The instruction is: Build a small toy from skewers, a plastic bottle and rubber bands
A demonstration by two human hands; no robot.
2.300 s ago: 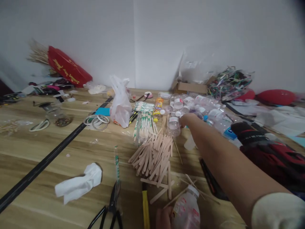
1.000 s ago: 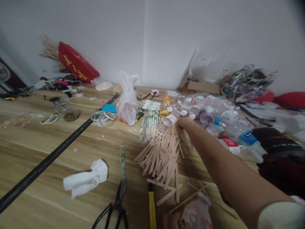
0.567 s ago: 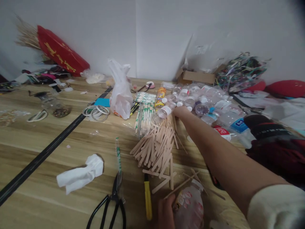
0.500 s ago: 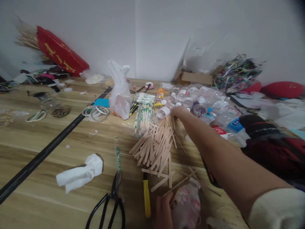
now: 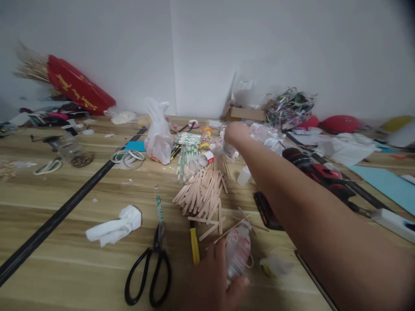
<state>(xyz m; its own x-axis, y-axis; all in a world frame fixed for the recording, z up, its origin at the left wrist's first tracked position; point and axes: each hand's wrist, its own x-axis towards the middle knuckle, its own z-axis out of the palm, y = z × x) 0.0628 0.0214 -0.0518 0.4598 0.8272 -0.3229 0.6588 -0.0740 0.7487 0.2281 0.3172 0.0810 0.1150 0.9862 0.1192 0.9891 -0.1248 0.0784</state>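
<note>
My left hand (image 5: 215,274) is at the bottom, its fingers and thumb closed around a clear plastic bottle (image 5: 238,248) that has pink-red print and lies tilted on the table. My right hand (image 5: 237,131) reaches far forward into the plastic bottles (image 5: 259,128) at the back; its fingers are hidden behind the wrist and among the bottles. Just left of it lie a bottle with a red-and-white label (image 5: 204,160) and an orange-yellow bottle (image 5: 206,137). A heap of wooden craft sticks (image 5: 204,192) spreads between my two hands.
Black-handled scissors (image 5: 155,255) and a yellow-handled tool (image 5: 194,246) lie left of my left hand. A crumpled white tissue (image 5: 119,226) is farther left. A red-and-black power drill (image 5: 313,168) lies beyond my right forearm. A white plastic bag (image 5: 158,134) stands at the back.
The view has shifted, bringing more of the right side of the table into sight. More of my left hand shows around its bottle. My right hand is still among the bottles, several now hidden behind my arm.
</note>
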